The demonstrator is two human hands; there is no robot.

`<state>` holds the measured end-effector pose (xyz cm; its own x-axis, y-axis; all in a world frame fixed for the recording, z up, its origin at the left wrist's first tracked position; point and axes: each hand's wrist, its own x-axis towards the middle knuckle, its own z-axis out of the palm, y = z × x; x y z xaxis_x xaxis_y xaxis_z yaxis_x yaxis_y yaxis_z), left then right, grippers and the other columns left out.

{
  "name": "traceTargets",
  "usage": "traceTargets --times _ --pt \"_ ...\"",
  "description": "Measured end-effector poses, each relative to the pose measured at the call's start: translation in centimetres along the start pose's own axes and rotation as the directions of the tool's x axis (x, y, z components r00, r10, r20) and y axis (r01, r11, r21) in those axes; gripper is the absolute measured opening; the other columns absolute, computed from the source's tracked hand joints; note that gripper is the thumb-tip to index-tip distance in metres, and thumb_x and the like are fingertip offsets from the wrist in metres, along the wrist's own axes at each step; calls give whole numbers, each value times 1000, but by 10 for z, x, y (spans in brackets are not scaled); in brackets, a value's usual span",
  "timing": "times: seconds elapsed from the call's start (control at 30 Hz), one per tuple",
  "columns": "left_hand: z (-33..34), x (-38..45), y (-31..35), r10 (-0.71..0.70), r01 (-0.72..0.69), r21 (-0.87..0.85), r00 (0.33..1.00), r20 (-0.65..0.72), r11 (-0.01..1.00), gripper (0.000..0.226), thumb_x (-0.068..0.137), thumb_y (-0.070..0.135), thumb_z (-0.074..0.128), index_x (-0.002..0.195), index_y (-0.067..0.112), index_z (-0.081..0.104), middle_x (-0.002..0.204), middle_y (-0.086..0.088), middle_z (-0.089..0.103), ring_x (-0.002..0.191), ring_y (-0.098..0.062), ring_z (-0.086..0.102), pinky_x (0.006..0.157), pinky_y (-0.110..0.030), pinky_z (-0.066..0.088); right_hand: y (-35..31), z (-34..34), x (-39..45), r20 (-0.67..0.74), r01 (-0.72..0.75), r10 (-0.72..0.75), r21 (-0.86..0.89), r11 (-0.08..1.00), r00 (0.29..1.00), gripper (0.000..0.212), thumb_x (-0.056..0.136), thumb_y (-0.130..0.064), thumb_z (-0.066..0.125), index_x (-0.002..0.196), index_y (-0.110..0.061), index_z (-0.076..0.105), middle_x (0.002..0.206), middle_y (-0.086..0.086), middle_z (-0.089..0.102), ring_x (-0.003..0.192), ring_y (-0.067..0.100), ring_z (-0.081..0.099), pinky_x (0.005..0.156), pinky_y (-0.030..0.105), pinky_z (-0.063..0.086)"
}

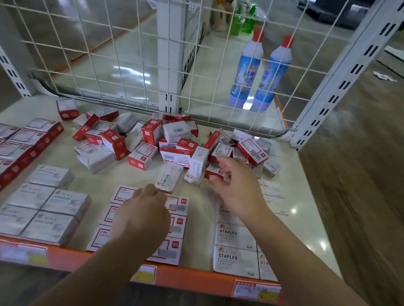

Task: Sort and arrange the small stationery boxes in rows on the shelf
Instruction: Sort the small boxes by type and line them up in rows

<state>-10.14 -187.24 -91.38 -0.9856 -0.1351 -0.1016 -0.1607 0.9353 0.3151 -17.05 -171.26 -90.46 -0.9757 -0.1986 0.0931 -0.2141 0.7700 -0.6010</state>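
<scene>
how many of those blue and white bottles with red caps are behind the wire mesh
2. The left bottle and the right bottle stand side by side on the far shelf behind the wire mesh, right of the center post. Green bottles stand farther back; more could be hidden.

Retail shop aisle. Cream metal shelf [61,147] with orange price-label front strip [204,279], white wire-grid back panel [123,51]. Blue-white cleaner bottles [245,72] stocked behind.

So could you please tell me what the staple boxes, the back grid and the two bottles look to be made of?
Staple boxes: thin printed card, matt, with folded edges. Back grid: white-coated metal wire, probably. Bottles: seemingly plastic, glossy blue-and-white labels, red caps.
</scene>
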Motion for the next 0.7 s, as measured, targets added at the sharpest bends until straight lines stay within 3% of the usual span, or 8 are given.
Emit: traceTargets --times 0.27,0.43,0.6,0.7 --pt "1 2 -8 60 -58 -42 998 29 997 32 96 24 40 127 22 47 129 7 42 117 -9 40 93 -23 43 -8 12 26 33 -17 17 9 1000 999 54 87 -26 62 137 -21 42 131 -2 48 117 13 49 94 24 39" --pt "1 1 -11 83 -80 -83 996 31 993 33 97 24 41 129 24 46 133 9 40 122 -8 36 93 -20 41 -14 13 31 7 -42 41 49 998 999 36 85 -19 64 119 -18 53 116 -6 57 102 8 52 86 21 41" --pt "3 0 -14 69 -67 -128 997 16 989 34 96 24 43 130 24 47 131 9 40 121 -8 37 92 -21 42 -15 4 24 -1 -110 112 181 977 994 32 81 -15 69 111 -16 57 99 -12 54 90 3 50 68 7 34" --pt "4 -3 -12 44 -44 -198 999 -1 979 34 95 24 47 129 24 49 134 8 41 125 -11 39 92 -22 44 -14 -2 16 4 -167 173 274 947 985 29 78 -15 72 104 -17 59 93 -11 58 84 4 54 69 10 39"
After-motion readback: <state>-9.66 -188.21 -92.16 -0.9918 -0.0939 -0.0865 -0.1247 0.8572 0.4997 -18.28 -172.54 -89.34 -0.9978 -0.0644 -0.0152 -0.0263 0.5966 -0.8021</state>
